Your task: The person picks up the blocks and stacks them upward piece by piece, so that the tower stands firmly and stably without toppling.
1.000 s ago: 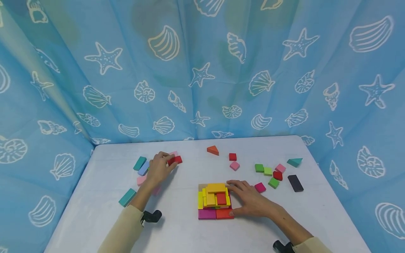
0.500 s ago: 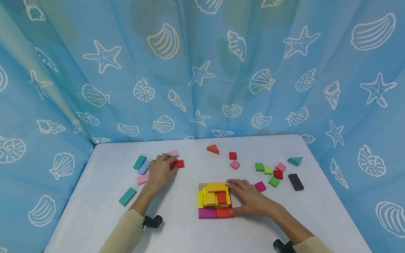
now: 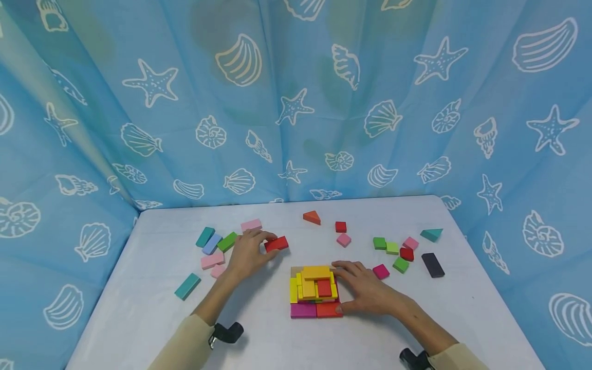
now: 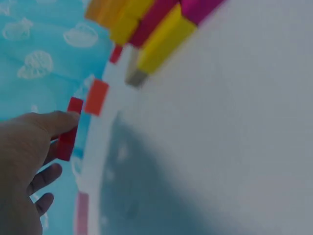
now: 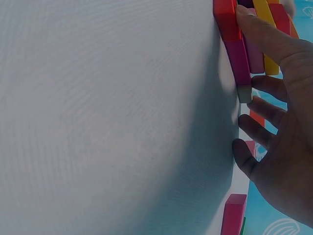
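My left hand [image 3: 252, 253] pinches a red rectangular block [image 3: 280, 243] between thumb and fingers, left of and behind the stack. In the left wrist view this red block [image 4: 67, 142] is lifted off the white table, other fingers loosely bent. A layered stack of blocks [image 3: 307, 292], mostly yellow and orange above, purple and red below, stands mid-table. My right hand [image 3: 367, 293] rests along its right side, fingers spread. In the right wrist view the thumb touches the red end block [image 5: 227, 19], and the index fingertip lies by the purple block [image 5: 237, 61].
Left lie teal [image 3: 187, 286], blue [image 3: 212, 244], green [image 3: 227, 241] and pink blocks [image 3: 251, 225]. Behind the stack are an orange triangle [image 3: 312, 218], a red cube [image 3: 340, 227] and a pink one [image 3: 344, 240]. Several small blocks and a black block [image 3: 432, 265] lie right.
My left hand has picked the red block from the left cluster and carried it right, toward the stack, uncovering the green and pink blocks. The right hand has stayed at the stack.
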Action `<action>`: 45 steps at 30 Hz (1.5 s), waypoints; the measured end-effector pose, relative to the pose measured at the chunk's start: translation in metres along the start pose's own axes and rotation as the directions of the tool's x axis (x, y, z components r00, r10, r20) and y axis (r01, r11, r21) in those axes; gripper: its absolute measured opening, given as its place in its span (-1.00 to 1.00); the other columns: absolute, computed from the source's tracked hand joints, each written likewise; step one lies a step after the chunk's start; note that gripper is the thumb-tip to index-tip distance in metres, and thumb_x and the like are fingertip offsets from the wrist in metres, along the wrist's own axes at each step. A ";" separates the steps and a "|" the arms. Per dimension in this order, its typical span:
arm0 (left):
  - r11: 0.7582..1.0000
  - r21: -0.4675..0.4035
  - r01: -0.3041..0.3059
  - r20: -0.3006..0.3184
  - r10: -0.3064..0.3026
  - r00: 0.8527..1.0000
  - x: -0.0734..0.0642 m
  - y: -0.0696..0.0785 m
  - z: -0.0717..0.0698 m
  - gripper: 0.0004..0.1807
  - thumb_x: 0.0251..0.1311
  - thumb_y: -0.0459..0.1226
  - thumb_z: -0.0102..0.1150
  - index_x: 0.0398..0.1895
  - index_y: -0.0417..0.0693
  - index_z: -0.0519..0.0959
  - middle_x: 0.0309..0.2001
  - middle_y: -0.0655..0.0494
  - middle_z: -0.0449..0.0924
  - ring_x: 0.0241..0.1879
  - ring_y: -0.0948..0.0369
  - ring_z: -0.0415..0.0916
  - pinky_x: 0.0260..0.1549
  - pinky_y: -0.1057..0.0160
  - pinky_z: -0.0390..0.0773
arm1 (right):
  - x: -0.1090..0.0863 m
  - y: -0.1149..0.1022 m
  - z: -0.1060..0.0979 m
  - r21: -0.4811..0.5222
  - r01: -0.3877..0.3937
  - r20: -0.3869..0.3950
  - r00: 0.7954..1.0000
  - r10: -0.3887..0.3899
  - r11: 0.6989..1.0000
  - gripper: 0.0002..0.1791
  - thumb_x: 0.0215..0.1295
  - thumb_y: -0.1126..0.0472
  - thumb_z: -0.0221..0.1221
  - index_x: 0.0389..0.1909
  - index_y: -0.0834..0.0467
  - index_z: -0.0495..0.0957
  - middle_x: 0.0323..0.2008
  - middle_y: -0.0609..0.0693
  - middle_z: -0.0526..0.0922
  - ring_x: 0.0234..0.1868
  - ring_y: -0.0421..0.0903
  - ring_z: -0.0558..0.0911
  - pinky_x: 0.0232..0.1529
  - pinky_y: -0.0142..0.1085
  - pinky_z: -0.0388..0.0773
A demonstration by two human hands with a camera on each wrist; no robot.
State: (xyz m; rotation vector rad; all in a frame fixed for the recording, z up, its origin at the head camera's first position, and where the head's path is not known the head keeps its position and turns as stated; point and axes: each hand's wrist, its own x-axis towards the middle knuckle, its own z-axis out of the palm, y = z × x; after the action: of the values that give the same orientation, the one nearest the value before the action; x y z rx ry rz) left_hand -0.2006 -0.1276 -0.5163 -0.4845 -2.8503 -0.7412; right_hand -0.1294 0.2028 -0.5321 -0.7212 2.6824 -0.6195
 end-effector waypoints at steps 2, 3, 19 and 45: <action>0.998 -0.052 -0.032 -0.015 0.032 0.999 0.000 0.011 -0.003 -0.55 0.04 -0.03 0.52 0.02 0.15 0.69 -0.06 0.22 0.69 0.05 0.17 0.52 0.12 -0.04 0.48 | 0.000 0.001 0.000 -0.004 -0.002 0.001 1.000 0.003 1.000 0.00 -0.07 -0.29 0.48 0.45 -0.14 0.33 0.49 -0.09 0.21 0.44 0.05 0.24 0.25 0.19 0.43; 0.996 -0.079 -0.052 -0.020 0.050 0.999 -0.001 0.017 -0.004 -0.57 0.05 -0.02 0.52 0.02 0.15 0.69 -0.08 0.24 0.68 0.01 0.19 0.52 0.10 -0.02 0.49 | 0.000 0.001 0.000 -0.007 -0.004 0.002 1.000 0.004 1.000 0.01 -0.07 -0.29 0.48 0.45 -0.14 0.33 0.49 -0.09 0.21 0.44 0.04 0.24 0.25 0.19 0.43; 0.929 -0.157 -0.334 0.136 0.355 0.925 -0.039 0.087 0.002 -0.57 0.06 0.12 0.43 -0.02 0.25 0.66 -0.07 0.30 0.60 0.08 0.29 0.42 0.14 0.04 0.39 | 0.000 0.002 0.000 0.002 0.031 -0.008 0.999 -0.031 1.000 0.00 -0.04 -0.28 0.48 0.44 -0.09 0.35 0.49 -0.04 0.22 0.45 0.10 0.24 0.26 0.24 0.40; 0.938 -0.143 -0.317 0.267 0.345 0.900 -0.039 0.076 0.020 -0.34 0.22 0.25 0.19 0.39 0.38 0.46 0.35 0.35 0.46 0.34 0.21 0.33 0.23 -0.06 0.33 | 0.000 0.001 0.000 0.002 0.006 0.007 1.000 -0.006 1.000 0.00 -0.04 -0.27 0.47 0.45 -0.09 0.33 0.50 -0.03 0.21 0.46 0.10 0.22 0.28 0.25 0.37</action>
State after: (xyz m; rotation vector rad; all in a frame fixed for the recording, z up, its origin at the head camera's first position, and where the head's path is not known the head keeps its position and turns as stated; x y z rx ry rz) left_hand -0.1390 -0.0662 -0.5085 -1.1488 -2.8752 -0.7997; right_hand -0.1302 0.2034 -0.5322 -0.7291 2.6742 -0.6201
